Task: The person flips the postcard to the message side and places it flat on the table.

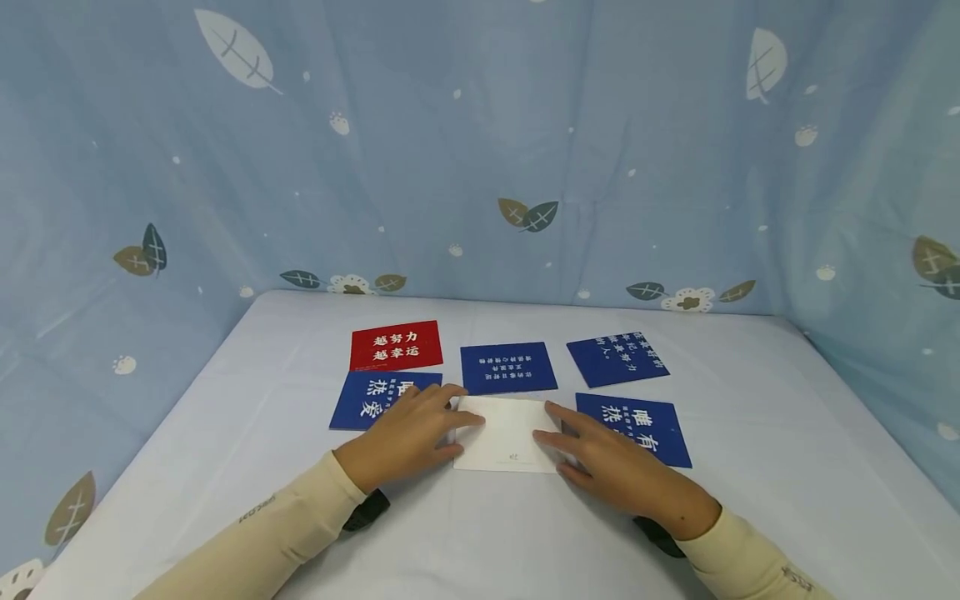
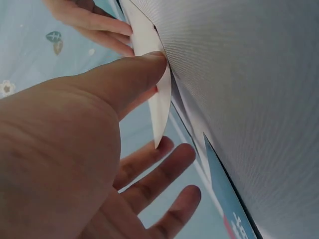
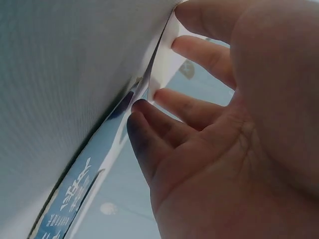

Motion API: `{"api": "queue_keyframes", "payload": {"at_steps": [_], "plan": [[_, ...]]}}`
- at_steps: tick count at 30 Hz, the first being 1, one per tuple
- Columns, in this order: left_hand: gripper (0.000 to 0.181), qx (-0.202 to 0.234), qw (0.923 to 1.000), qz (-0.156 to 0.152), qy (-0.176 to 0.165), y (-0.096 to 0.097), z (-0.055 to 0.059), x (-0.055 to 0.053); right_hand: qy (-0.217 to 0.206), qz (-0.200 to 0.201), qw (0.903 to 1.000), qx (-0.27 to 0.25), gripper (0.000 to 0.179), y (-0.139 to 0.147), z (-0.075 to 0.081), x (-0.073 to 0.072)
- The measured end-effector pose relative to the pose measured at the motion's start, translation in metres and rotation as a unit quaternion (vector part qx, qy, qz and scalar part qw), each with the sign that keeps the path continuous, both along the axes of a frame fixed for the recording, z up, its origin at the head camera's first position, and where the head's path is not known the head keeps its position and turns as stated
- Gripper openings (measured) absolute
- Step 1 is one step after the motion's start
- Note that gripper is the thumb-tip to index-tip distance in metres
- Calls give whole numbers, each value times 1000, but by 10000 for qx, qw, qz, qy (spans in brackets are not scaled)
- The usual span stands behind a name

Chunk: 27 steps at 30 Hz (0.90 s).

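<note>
A blank white card (image 1: pixel 504 437) with a tiny mark near its near edge lies face up at the front middle of the white table. My left hand (image 1: pixel 412 437) touches its left side with thumb and index finger, the other fingers spread apart over a blue card (image 1: pixel 352 402) with white characters. On the right side of the white card, my right hand (image 1: pixel 618 462) rests its fingertips, fingers extended. It partly covers another blue card (image 1: pixel 671 429). Both wrist views show the white card (image 2: pixel 160 112) edge-on, slightly bowed at the left hand.
Behind the hands lie a red card (image 1: pixel 396 346) with white characters, a blue card (image 1: pixel 508 367) in the middle, and another tilted blue card (image 1: pixel 617 360) at the right. A blue leaf-patterned curtain (image 1: pixel 420 150) borders the table (image 1: pixel 750 400).
</note>
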<state>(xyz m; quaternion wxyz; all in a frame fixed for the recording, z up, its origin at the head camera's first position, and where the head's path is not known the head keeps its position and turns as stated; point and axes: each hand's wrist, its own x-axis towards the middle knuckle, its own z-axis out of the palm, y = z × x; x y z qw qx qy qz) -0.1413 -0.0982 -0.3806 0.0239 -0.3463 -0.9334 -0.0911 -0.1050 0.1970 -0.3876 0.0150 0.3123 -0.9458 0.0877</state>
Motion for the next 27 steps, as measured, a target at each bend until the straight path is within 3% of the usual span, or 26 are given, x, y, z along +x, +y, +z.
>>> {"api": "queue_keyframes", "payload": {"at_steps": [10, 19, 27], "plan": [[41, 22, 9994, -65, -334, -5, 2, 0, -188, 60, 9998, 85, 45, -2, 5, -3], [37, 17, 9995, -115, -293, -5, 0, 1, -207, 96, 9995, 204, 52, 0, 8, -5], [43, -176, 9985, -25, -524, -1, 0, 4, 146, -143, 9993, 326, 56, 20, 13, -2]]}}
